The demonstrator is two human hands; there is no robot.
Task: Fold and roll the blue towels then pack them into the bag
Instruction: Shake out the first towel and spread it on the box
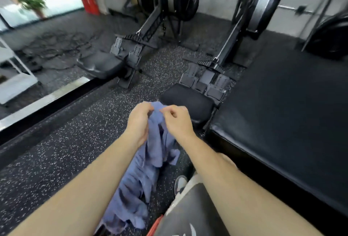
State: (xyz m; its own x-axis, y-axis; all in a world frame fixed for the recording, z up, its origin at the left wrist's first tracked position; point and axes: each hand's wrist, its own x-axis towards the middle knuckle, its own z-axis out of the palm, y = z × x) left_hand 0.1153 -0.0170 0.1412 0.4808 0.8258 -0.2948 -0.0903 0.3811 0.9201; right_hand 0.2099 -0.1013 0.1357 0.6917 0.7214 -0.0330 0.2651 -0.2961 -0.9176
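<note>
I'm pinching the blue towel (pixel 148 152) top edge with left hand (pixel 138 120) and right hand (pixel 177 120), hanging crumpled; next: spreading flat for folding.

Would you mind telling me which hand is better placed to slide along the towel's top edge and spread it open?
Right, probably. The right hand pinches the blue towel lightly at its top edge, while the left hand grips the bunched cloth and anchors it.

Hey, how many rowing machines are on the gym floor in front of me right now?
2. One rowing machine stands ahead to the left, near the mirror. The other rowing machine is right of it, its seat just beyond the hands, beside the black padded platform. More may sit outside the frame.
</note>
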